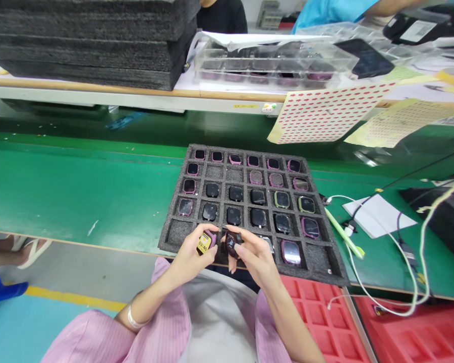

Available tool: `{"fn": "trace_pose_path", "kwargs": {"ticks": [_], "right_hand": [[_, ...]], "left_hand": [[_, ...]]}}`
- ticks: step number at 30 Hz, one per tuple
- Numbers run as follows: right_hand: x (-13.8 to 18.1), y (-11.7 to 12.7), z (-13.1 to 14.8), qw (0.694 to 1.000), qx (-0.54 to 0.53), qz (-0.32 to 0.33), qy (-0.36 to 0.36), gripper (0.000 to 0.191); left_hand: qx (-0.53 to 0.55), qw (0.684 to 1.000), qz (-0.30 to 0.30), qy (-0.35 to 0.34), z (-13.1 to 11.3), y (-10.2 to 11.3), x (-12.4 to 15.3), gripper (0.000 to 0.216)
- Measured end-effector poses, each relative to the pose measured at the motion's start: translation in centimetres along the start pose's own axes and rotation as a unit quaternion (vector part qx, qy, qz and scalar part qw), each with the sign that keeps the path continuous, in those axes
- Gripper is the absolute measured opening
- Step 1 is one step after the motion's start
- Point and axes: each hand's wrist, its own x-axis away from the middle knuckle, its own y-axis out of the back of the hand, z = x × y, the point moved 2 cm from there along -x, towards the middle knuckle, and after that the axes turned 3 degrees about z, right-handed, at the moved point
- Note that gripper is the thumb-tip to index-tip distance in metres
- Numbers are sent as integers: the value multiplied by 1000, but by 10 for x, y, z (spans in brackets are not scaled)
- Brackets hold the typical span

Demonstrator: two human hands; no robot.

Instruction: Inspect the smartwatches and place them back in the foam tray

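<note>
My left hand (197, 248) is closed around a purple-edged smartwatch body (206, 242), its lit yellow screen reading 03:40. Close beside it, my right hand (255, 252) grips a dark smartwatch body (232, 242) with a small pale mark on its screen. Both hands are over the front edge of a black foam tray (267, 229). Square pockets in this tray hold many strapless watch bodies, some rimmed in purple, some black, two greenish. Several pockets are bare, among them the front left one. My right fingers partly cover the front-row pockets.
Stacked black foam sheets (98, 45) stand on the shelf, beside clear plastic trays (265, 65). Sticker sheets (329, 113) hang over its edge. White cables (414, 282), a green pen (343, 233) and white paper (380, 216) lie right. Red trays (325, 317) are below. People are nearby.
</note>
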Motion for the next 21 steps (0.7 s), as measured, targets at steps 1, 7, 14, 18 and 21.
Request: {"fn": "trace_pose_path", "kwargs": {"ticks": [1,7,14,18,21], "right_hand": [[0,0,0,1000,0,2,4,37],[0,-1,1,1000,-10,-2,7,37],[1,-1,2,1000,-3,-11,1,40],[1,-1,2,1000,-4,-4,-3,39],[1,-1,2,1000,-7,-9,-1,39]], "left_hand": [[3,1000,-1,-1,0,0,0,32],[13,1000,-12,-1,0,0,1,34],[35,999,-5,6,4,0,2,37],[30,999,-2,12,4,0,1,32],[27,1000,-13,10,2,0,0,34]]}}
